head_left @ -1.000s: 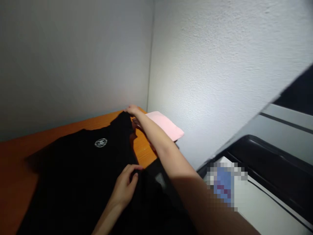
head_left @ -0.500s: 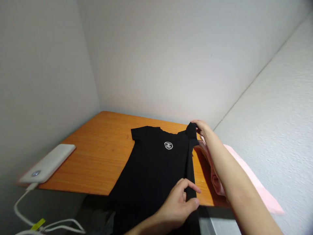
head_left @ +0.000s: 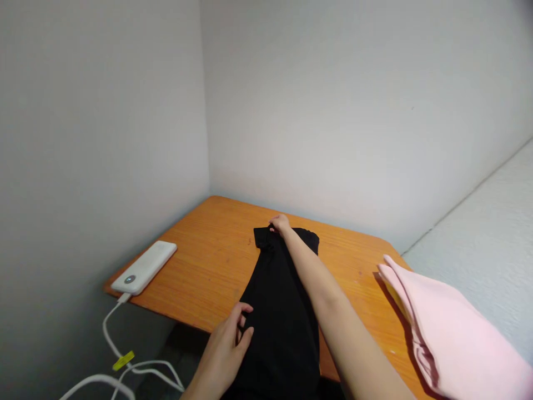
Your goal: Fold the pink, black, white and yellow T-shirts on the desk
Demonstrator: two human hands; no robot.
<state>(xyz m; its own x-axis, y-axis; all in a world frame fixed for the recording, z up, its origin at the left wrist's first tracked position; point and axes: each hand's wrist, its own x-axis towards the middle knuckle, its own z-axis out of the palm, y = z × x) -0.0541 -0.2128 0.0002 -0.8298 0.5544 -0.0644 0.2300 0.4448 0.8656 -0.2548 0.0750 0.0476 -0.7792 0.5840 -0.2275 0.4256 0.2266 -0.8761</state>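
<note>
A black T-shirt (head_left: 283, 305) lies folded lengthwise on an orange wooden table (head_left: 208, 261), its lower part hanging over the near edge. My right hand (head_left: 280, 224) reaches across to the shirt's far left corner and pinches the folded-over sleeve there. My left hand (head_left: 231, 340) rests at the shirt's left edge near the table's front, fingers curled against the cloth. The shirt's white logo is hidden under the fold.
A white power bank (head_left: 144, 267) lies on the table's left edge with a white cable (head_left: 112, 350) hanging down from it. Folded pink cloth (head_left: 449, 333) sits at the table's right. Grey walls close in on the left, back and right.
My right hand carried the shirt's right side over to the left, covering the logo. My left hand shifted from the right edge to the left edge. The view swung left.
</note>
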